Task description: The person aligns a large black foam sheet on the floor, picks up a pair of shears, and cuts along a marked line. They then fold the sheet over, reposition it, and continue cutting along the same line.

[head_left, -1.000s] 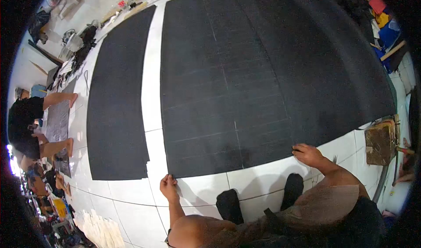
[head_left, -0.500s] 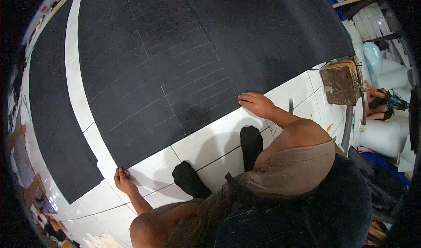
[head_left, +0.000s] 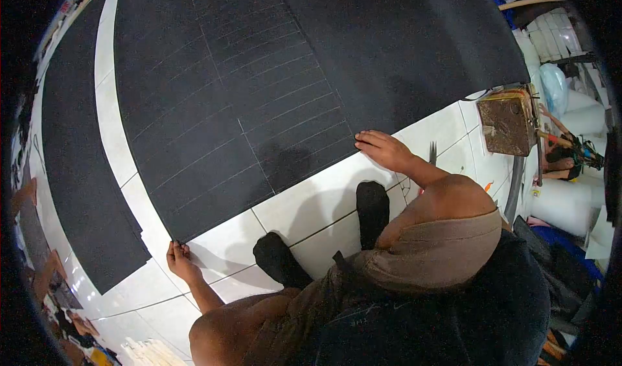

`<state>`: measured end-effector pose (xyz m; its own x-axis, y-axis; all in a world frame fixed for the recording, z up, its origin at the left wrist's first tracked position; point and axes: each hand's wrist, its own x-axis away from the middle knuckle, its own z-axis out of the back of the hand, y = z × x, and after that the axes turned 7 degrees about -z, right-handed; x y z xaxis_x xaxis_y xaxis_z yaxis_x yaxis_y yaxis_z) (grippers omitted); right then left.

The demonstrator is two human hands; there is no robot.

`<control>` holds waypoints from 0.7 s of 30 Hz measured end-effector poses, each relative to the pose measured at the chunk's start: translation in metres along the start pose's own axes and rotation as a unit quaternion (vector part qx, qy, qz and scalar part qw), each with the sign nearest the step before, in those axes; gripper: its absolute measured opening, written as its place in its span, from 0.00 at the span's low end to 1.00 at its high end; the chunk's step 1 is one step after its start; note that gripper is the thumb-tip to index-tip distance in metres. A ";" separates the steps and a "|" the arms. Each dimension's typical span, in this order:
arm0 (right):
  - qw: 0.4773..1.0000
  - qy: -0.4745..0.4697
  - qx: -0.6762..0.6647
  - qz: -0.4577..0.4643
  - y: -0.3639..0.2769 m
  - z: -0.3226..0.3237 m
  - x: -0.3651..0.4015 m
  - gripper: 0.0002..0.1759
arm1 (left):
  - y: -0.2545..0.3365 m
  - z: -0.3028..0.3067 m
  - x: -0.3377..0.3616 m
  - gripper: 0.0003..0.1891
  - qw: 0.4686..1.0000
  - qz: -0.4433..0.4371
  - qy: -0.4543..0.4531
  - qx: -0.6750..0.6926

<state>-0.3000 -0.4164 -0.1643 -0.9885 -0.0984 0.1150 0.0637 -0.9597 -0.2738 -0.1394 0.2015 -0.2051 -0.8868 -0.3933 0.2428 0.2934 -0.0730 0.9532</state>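
1. Black sheet [head_left: 389, 48] lies on tiled floor [head_left: 155, 317], ahead of left hand [head_left: 183, 261] and right hand [head_left: 383, 151].
2. Left hand, curled, pinches its corner; right hand lays fingers on its edge, grip unclear.
3. Left of left hand: narrower black strip [head_left: 84, 152].

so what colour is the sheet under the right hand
The sheet is blackish grey with thin white lines, best seen in the head view.

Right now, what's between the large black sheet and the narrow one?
White tiled floor separates the large black sheet from the narrow black sheet; head view.
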 end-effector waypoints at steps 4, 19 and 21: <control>0.999 0.019 0.008 0.027 0.003 0.000 0.000 0.18 | 0.002 -0.004 0.002 0.10 1.000 0.008 0.022 0.010; 0.996 0.058 -0.013 0.066 -0.001 -0.005 -0.003 0.22 | 0.008 0.001 0.004 0.16 0.998 0.017 -0.010 -0.068; 0.997 0.056 -0.002 0.057 -0.003 -0.006 -0.002 0.22 | 0.009 0.002 0.009 0.21 0.995 -0.029 -0.033 -0.092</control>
<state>-0.2990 -0.4114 -0.1690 -0.9839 -0.1772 -0.0254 0.1771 -0.9428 -0.2824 -0.1450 0.1991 -0.1937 -0.9239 -0.3229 0.2051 0.2958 -0.2631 0.9183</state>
